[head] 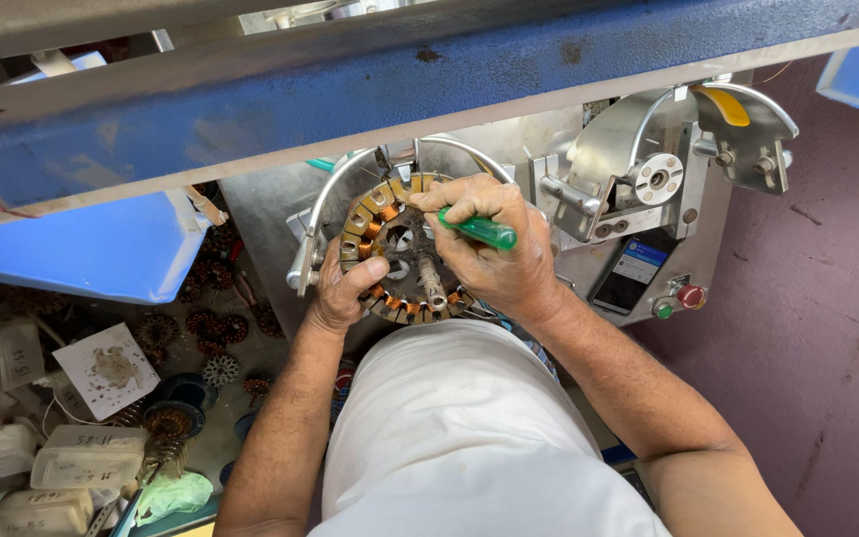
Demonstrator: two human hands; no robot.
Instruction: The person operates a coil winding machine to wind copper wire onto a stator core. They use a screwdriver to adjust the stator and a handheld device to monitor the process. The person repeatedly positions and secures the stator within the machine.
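Note:
A round metal stator with copper windings and tan insulation pieces sits in the middle of a steel winding machine. My left hand grips its lower left rim, thumb lying over the top face. My right hand is closed around a tool with a green handle, its working end hidden under my fingers at the stator's upper right. A short metal shaft stands out near the stator's centre.
Curved steel guards ring the stator. To the right are a machine head, a small screen, red and green buttons. A blue beam crosses overhead. Wound stators and plastic tubs lie lower left.

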